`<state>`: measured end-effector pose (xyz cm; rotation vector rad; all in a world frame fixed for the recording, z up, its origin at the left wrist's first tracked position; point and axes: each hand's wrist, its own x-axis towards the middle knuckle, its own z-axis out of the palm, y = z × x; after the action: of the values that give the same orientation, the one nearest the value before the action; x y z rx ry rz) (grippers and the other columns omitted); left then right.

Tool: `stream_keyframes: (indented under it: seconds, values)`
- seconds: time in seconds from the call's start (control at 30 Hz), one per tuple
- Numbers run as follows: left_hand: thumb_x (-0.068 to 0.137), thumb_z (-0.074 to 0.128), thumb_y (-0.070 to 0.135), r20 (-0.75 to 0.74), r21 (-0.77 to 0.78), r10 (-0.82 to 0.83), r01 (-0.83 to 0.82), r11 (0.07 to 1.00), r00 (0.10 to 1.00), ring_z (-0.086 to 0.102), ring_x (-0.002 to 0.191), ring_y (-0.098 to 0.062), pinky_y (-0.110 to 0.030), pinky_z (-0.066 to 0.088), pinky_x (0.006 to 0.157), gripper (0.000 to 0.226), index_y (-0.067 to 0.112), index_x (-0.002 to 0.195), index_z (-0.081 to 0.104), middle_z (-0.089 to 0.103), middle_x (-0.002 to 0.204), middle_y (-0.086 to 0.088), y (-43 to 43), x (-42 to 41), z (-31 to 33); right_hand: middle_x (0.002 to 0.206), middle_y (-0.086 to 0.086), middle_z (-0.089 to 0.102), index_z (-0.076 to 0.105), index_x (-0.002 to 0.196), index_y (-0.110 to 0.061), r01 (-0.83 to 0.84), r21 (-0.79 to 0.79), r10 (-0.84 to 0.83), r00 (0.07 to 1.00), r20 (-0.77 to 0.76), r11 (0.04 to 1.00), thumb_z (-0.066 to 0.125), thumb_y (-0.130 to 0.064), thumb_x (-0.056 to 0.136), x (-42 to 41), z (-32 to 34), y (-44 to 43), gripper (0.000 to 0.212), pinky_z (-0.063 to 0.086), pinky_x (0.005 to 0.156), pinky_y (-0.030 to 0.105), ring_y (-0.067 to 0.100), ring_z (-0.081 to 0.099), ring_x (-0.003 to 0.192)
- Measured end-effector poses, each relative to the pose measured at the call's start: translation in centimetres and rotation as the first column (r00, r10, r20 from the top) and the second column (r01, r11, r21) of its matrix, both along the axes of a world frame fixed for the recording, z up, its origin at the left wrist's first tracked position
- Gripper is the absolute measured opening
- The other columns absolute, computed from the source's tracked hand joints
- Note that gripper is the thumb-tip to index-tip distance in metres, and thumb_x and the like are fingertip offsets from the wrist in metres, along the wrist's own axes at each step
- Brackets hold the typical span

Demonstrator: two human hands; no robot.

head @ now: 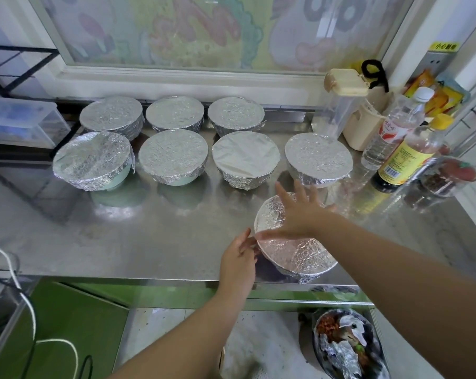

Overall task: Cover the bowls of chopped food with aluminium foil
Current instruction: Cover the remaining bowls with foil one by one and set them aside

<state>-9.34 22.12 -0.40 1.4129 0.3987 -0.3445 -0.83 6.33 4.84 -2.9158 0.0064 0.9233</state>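
Note:
A foil-covered bowl point(299, 255) sits near the front edge of the steel counter point(163, 236). My right hand point(299, 212) lies flat on top of its foil, fingers spread. My left hand point(239, 258) touches the foil at the bowl's left rim with straight fingers. Behind stand several more foil-covered bowls in two rows, among them one at the far left point(93, 160), one with smooth foil point(246, 157) and one at the right point(318, 160).
Bottles point(406, 157), a clear jug point(338, 105) and jars crowd the counter's right side. A bin with foil scraps point(348, 348) sits below the counter at the right. A window frame runs behind the bowls. A white cable point(26, 302) hangs at the left.

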Motion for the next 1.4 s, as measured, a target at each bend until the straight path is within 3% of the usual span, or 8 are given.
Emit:
stream_keyframes:
  seconds: [0.2, 0.47, 0.6, 0.8, 0.97, 1.1, 1.27, 1.4]
  values:
    - [0.094, 0.060, 0.002, -0.139, -0.176, -0.051, 0.026, 0.984, 0.989, 0.069, 0.107, -0.021, -0.038, 0.052, 0.101, 0.032, 0.020, 0.120, 0.058, 0.073, 0.110, -0.008, 1.3, -1.0, 1.0, 0.163, 0.000, -0.033, -0.038, 0.142, -0.053, -0.152, -0.008, 0.150, 0.983, -0.109, 0.988, 0.049, -0.107, 0.008, 0.0, 0.6, -0.3, 0.168, 0.005, 0.112, 0.080, 0.045, -0.031, 0.146]
    - [0.095, 0.062, 0.006, -0.121, -0.145, -0.103, 0.085, 0.986, 0.987, 0.068, 0.110, -0.026, -0.040, 0.051, 0.103, 0.014, 0.013, 0.107, 0.064, 0.075, 0.107, -0.012, 1.3, -1.3, 0.4, 0.164, 0.002, -0.033, -0.034, 0.147, -0.048, -0.132, -0.049, 0.124, 0.982, -0.141, 0.990, 0.077, -0.089, 0.036, -0.7, 2.0, 0.3, 0.162, 0.011, 0.114, 0.078, 0.046, -0.025, 0.149]
    - [0.092, 0.068, 0.009, -0.005, 0.048, -0.087, 0.087, 0.995, 0.996, 0.072, 0.098, -0.026, -0.035, 0.057, 0.089, 0.009, 0.013, 0.099, 0.069, 0.077, 0.093, -0.006, 1.2, -1.0, 0.3, 0.163, 0.001, -0.034, -0.034, 0.147, -0.049, -0.111, -0.041, 0.105, 0.985, -0.140, 0.993, 0.072, -0.093, 0.029, -0.8, 1.8, 0.3, 0.164, 0.011, 0.114, 0.078, 0.046, -0.025, 0.149]
    - [0.088, 0.072, 0.019, 0.244, 0.461, -0.140, 0.013, 0.887, 0.960, 0.065, 0.077, 0.004, -0.010, 0.048, 0.067, 0.011, 0.030, 0.086, 0.069, 0.071, 0.079, 0.015, 1.0, -1.7, 1.2, 0.164, 0.000, -0.033, -0.033, 0.148, -0.049, -0.086, -0.039, 0.081, 0.990, -0.113, 0.996, 0.074, -0.092, 0.035, -0.9, 1.7, 0.2, 0.161, 0.011, 0.113, 0.079, 0.044, -0.022, 0.151]
    - [0.096, 0.062, 0.014, 0.327, 0.497, -0.114, -0.067, 0.865, 0.938, 0.066, 0.084, 0.002, -0.011, 0.050, 0.074, 0.018, 0.022, 0.105, 0.075, 0.072, 0.091, 0.016, 0.3, -1.4, 0.5, 0.164, 0.005, -0.032, -0.032, 0.150, -0.045, 0.045, -0.014, -0.046, 0.994, -0.096, 0.999, 0.067, -0.098, 0.029, -0.7, 1.1, 0.2, 0.165, 0.012, 0.113, 0.078, 0.048, -0.019, 0.150]
    - [0.105, 0.043, 0.012, 0.346, 0.548, -0.289, 0.057, 0.834, 0.893, 0.054, 0.107, 0.007, 0.000, 0.036, 0.092, 0.037, 0.021, 0.139, 0.056, 0.059, 0.123, 0.015, -0.1, -1.7, -0.2, 0.164, 0.008, -0.032, -0.036, 0.148, -0.043, 0.151, -0.013, -0.152, 0.983, -0.100, 0.988, 0.047, -0.107, 0.006, -0.4, 0.5, 0.0, 0.176, 0.013, 0.114, 0.076, 0.049, -0.020, 0.150]
    - [0.109, 0.032, 0.018, 0.218, 0.266, -0.367, 0.307, 0.914, 0.905, 0.058, 0.112, 0.005, -0.018, 0.049, 0.097, 0.052, 0.044, 0.153, 0.021, 0.049, 0.137, 0.010, -0.4, -1.4, -0.7, 0.163, 0.011, -0.033, -0.033, 0.151, -0.038, 0.232, -0.013, -0.232, 0.969, -0.084, 0.973, 0.044, -0.108, 0.006, -0.4, 0.3, -0.1, 0.178, 0.016, 0.114, 0.075, 0.050, -0.019, 0.150]
    - [0.105, 0.046, 0.016, 0.211, 0.175, -0.276, 0.241, 0.955, 0.938, 0.063, 0.110, 0.001, -0.023, 0.052, 0.096, 0.048, 0.039, 0.147, 0.042, 0.060, 0.133, 0.008, -0.1, -0.6, -0.5, 0.163, 0.012, -0.033, -0.034, 0.151, -0.038, 0.255, -0.015, -0.255, 0.964, -0.076, 0.967, 0.033, -0.107, -0.003, -0.5, -0.1, 0.0, 0.181, 0.018, 0.113, 0.075, 0.052, -0.018, 0.149]
